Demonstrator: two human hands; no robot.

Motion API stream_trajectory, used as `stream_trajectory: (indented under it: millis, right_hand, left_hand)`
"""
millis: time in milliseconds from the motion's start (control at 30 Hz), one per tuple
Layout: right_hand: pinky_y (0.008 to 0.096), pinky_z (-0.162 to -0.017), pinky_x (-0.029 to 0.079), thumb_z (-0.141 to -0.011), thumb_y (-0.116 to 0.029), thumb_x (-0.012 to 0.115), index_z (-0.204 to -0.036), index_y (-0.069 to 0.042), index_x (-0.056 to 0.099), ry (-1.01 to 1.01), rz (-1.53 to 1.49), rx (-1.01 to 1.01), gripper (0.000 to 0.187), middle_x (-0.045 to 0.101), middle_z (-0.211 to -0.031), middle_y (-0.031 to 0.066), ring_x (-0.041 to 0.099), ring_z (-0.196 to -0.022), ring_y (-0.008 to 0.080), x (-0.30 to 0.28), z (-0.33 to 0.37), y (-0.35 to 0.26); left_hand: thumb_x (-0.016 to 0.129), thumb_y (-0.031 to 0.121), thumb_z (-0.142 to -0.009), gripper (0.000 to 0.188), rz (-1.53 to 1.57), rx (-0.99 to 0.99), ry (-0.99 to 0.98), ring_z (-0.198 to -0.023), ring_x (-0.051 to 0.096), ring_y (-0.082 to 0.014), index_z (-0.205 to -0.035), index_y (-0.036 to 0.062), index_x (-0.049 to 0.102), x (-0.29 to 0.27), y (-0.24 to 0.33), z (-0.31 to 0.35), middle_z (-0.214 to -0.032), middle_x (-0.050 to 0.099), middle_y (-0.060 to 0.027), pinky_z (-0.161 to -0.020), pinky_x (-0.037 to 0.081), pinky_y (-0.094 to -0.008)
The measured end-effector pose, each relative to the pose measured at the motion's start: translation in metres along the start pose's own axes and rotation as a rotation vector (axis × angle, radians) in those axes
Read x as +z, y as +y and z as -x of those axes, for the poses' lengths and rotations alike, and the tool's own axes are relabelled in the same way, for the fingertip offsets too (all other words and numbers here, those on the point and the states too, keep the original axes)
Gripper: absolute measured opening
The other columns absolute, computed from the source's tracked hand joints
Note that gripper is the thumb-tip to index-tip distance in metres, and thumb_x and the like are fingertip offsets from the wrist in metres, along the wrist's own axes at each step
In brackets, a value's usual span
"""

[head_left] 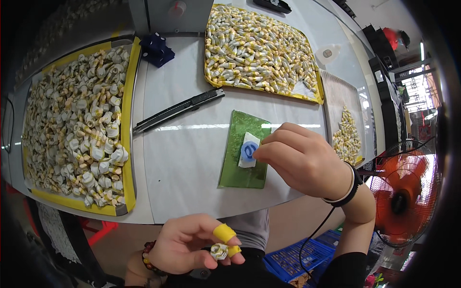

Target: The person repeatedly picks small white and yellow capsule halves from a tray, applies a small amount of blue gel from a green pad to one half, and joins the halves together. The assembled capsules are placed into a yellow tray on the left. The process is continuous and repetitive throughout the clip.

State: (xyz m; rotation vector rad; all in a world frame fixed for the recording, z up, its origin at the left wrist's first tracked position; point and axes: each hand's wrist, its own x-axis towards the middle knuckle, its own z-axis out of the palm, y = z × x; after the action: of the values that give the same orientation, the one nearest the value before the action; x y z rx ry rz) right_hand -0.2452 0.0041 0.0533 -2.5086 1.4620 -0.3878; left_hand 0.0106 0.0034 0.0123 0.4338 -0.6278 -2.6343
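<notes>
My left hand point(185, 245) is near the table's front edge, with yellow tape wrapped round its fingertips. Between thumb and fingers it pinches a small rolled white piece point(219, 251) with dark markings. Over the table, my right hand point(307, 161) has its fingers drawn together at the edge of a round blue piece point(248, 150). Whatever the fingertips may hold is hidden. That blue piece lies on a white pad point(248, 136), which rests on a green glass plate point(237, 180).
At left stands a yellow-edged tray point(128, 177) of similar white pieces. Another yellow-edged tray point(269, 96) of slimmer pieces sits behind the plate, beside a pale tray point(336, 86) with a small pile. A black utility knife point(180, 109) lies between. An orange fan point(401, 199) is at right.
</notes>
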Motion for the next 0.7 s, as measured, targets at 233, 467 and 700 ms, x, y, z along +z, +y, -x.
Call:
stream_trajectory:
  millis: [233,467,700]
  right_hand:
    - [0.033,-0.062,0.048,-0.066,-0.002,0.058,-0.086,-0.001,0.057,-0.006,0.009,-0.004,0.02,0.052,-0.075,0.0086,0.055,-0.073,0.0248,0.0,0.0,-0.001]
    - [0.0262,-0.048,0.048,-0.065,0.003,0.069,-0.069,-0.005,0.066,0.342,-0.403,0.042,0.009,0.063,-0.069,0.006,0.059,-0.056,0.0167,-0.021,-0.006,-0.043]
    - [0.0241,-0.051,0.05,-0.069,-0.002,0.068,-0.078,0.001,0.066,0.305,-0.611,-0.174,0.009,0.063,-0.075,0.0103,0.061,-0.061,0.0185,-0.015,-0.006,-0.042]
  left_hand:
    - [0.074,0.032,-0.074,0.047,-0.005,0.05,0.086,-0.074,0.064,-0.028,-0.092,-0.0071,0.058,-0.002,-0.009,-0.008,-0.076,0.064,-0.0191,-0.067,0.054,-0.0402]
    - [0.063,0.026,-0.086,0.04,0.271,-0.206,-0.19,-0.087,0.063,-0.0163,-0.11,-0.0055,0.054,-0.013,-0.008,-0.016,-0.094,0.064,-0.0123,-0.079,0.05,-0.0278]
    - [0.06,0.033,-0.088,0.039,0.348,-0.301,-0.236,-0.079,0.063,-0.0133,-0.103,-0.0032,0.055,-0.01,-0.013,-0.023,-0.09,0.064,-0.0104,-0.072,0.05,-0.0234]
